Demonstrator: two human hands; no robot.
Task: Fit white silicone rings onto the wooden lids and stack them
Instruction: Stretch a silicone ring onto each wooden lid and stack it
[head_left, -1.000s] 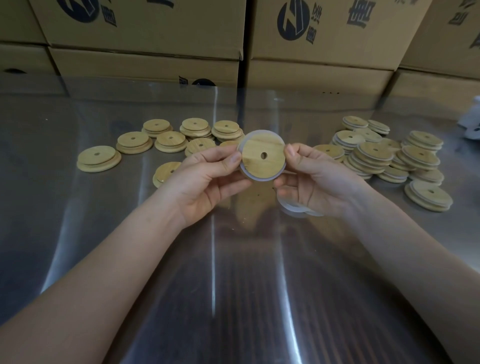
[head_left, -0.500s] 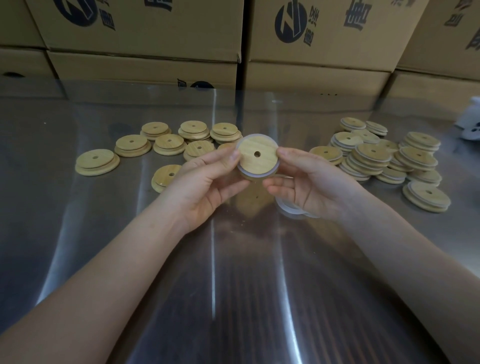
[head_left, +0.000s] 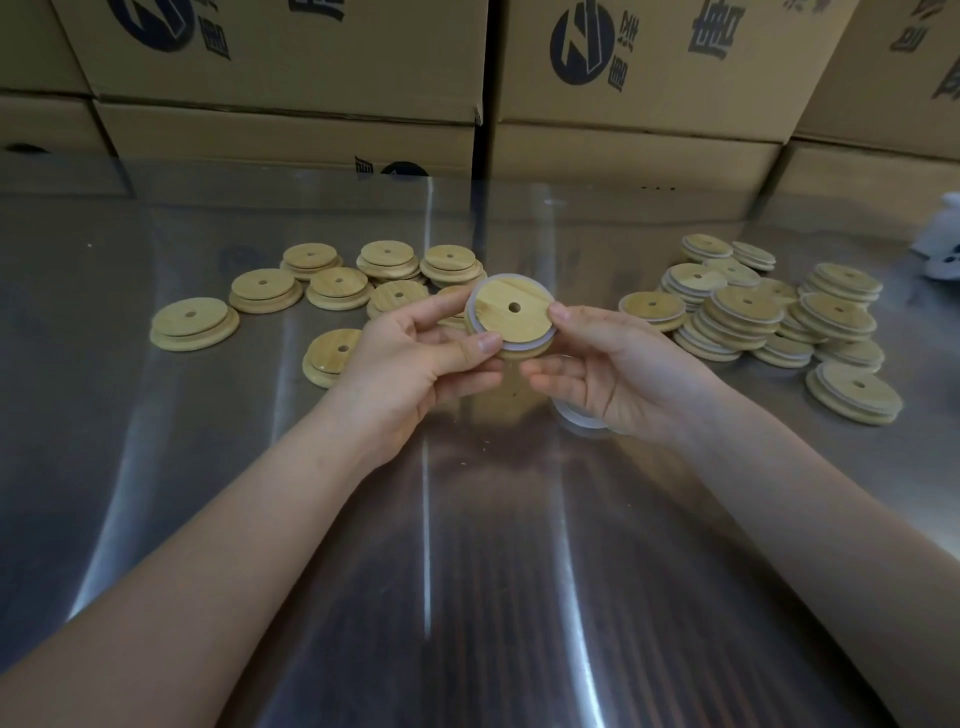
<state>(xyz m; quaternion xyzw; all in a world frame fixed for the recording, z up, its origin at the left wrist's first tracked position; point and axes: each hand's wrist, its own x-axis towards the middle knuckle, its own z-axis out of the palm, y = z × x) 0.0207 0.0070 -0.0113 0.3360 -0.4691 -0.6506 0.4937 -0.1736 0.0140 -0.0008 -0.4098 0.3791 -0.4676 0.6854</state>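
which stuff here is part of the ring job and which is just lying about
Job: held lid, its white ring, left hand, right hand, bare lids at left, ringed lids at right, spare rings.
Lying about: cardboard boxes, white object at far right.

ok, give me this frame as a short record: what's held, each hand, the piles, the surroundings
held: lid with ring round it, face tilted toward the camera
left hand: pinches the lid's left edge
right hand: pinches the lid's right edge
spare rings: below the right hand; held or lying, cannot tell
bare lids: spread out at left on the table
ringed lids: heaped at right
boxes: along the table's far edge
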